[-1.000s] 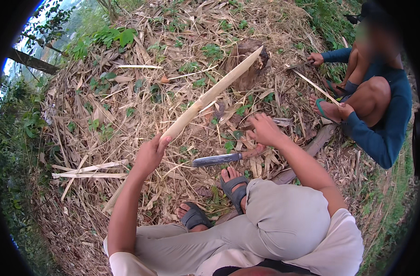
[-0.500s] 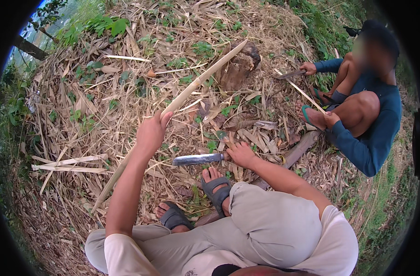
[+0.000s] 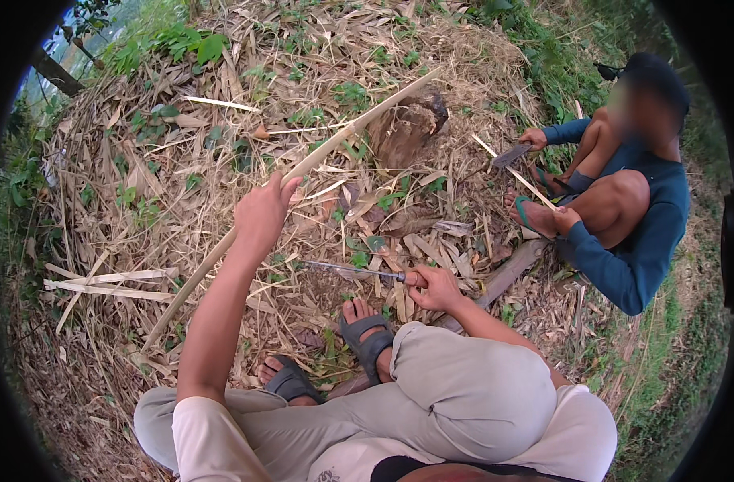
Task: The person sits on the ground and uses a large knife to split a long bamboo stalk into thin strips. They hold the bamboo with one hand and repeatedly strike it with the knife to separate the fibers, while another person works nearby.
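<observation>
The long split bamboo strip (image 3: 303, 173) slants from lower left to upper centre of the frame; it looks light, stiff and sharp-edged, best taken mid-length. The left hand (image 3: 261, 213) clasps it there, arm extended. The right hand (image 3: 431, 287), centre, grasps a knife (image 3: 347, 269) pointing left

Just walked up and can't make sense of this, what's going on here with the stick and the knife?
A person squats on ground covered in dry leaves. The left hand grips a long bamboo strip that slants up to a stump. The right hand holds a knife, its blade pointing left, low over the leaves and clear of the strip. To the right, another person sits holding a blade and a thin strip.
</observation>
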The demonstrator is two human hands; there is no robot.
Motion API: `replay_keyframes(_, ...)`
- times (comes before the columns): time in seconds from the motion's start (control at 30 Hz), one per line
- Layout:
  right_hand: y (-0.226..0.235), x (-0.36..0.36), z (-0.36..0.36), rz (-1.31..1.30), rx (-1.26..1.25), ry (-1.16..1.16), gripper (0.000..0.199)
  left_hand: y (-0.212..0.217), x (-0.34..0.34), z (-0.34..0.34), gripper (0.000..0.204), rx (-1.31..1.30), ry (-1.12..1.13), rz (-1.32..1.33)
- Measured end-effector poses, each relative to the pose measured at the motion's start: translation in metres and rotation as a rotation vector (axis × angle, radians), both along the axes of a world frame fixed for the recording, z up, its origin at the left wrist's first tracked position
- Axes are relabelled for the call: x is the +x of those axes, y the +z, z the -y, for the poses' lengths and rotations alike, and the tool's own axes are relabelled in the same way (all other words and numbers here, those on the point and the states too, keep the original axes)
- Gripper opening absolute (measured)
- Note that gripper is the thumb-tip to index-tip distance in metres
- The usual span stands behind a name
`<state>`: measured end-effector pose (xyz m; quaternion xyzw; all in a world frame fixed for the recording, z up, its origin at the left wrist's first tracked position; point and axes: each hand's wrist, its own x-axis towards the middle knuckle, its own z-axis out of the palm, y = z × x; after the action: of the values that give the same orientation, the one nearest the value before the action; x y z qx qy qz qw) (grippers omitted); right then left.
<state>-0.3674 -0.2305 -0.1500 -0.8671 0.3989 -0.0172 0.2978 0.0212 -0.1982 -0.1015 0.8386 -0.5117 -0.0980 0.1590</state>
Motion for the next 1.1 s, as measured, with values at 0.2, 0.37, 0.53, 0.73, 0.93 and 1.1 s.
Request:
replay_keyframes(0.2, 0.018, 0.014, -0.008, 0.204, -0.098, -0.108, 0.027, -0.01, 0.011, 0.011, 0.055, 0.043, -0.034, 0.01)
replay_keyframes(0.37, 0.056, -0.019, 0.041, 0.316, -0.504, -0.026, 0.028, -0.019, 0.025, 0.009, 0.057, -0.001, -0.077, 0.014)
replay_keyframes(0.53, 0.089, -0.033, 0.067, 0.285, -0.535, -0.463, 0.021, -0.019, 0.025, 0.009, 0.058, 0.034, -0.07, 0.02)
replay_keyframes(0.73, 0.102, 0.008, 0.116, 0.165, -0.685, -0.403, 0.033, -0.005, 0.025, 0.01, 0.054, 0.073, -0.059, 0.097)
replay_keyframes(0.93, 0.094, 0.032, 0.143, -0.026, -0.59, -0.382, 0.034, 0.005, 0.021, 0.005, 0.054, 0.075, -0.078, 0.146)
replay_keyframes(1.1, 0.084, 0.044, 0.136, 0.006, -0.563, -0.398, 0.031, 0.015, 0.014, 0.008, 0.05, 0.054, -0.079, 0.089)
